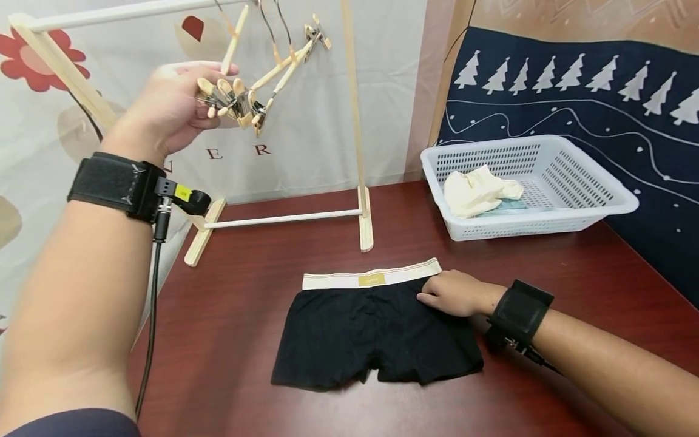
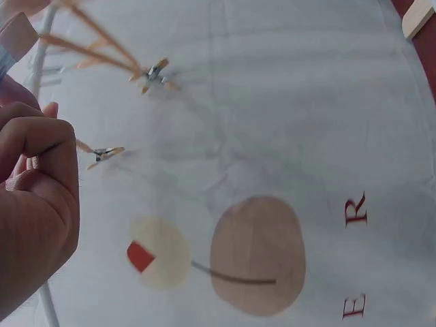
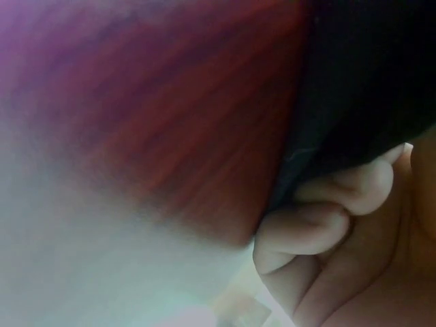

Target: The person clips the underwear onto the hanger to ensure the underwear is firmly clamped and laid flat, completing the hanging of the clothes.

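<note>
My left hand (image 1: 204, 109) is raised at the upper left and grips the clip end of a bunch of wooden clip hangers (image 1: 256, 91) that hang from the rack's top rail (image 1: 109, 13). In the left wrist view the curled left hand (image 2: 34, 197) fills the left edge, with two hanger clips (image 2: 155, 73) beyond it. A pair of black boxer briefs (image 1: 355, 334) with a cream waistband lies flat on the dark red table (image 1: 246, 291). My right hand (image 1: 442, 294) rests on its upper right corner. The right wrist view shows curled fingers (image 3: 320, 225) against the black fabric (image 3: 361, 88).
The wooden drying rack (image 1: 357, 152) stands at the table's back, its feet left and centre. A white plastic basket (image 1: 524, 227) at the back right holds a cream cloth (image 1: 475, 191). A printed white sheet (image 1: 306, 133) hangs behind; a navy tree-patterned cloth (image 1: 601, 109) covers the right.
</note>
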